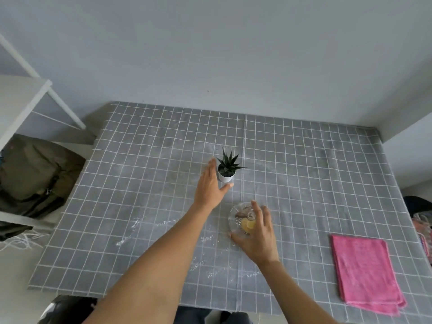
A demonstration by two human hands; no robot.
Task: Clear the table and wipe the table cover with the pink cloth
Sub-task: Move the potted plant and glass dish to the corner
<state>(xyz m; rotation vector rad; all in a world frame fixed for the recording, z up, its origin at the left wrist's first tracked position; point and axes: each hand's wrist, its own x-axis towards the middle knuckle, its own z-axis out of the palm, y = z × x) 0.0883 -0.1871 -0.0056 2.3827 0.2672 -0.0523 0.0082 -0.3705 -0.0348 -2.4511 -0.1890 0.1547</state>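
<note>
A small spiky plant in a white pot [226, 172] stands near the middle of the grey checked table cover [304, 174]. My left hand [210, 187] is spread open just left of the pot, thumb under its base, fingers straight. A clear glass dish [240, 219] with yellowish and brown bits in it sits nearer to me. My right hand [257, 232] lies over the dish's right side with its fingers spread around the rim. A folded pink cloth [367, 273] lies flat at the cover's near right. White crumbs or spilled specks [163, 224] are scattered on the cover in front of me.
A white shelf frame [30, 101] stands at the left, with a dark olive bag [32, 174] on its lower level. The wall runs behind the table's far edge. Some striped fabric [423, 228] shows at the right edge.
</note>
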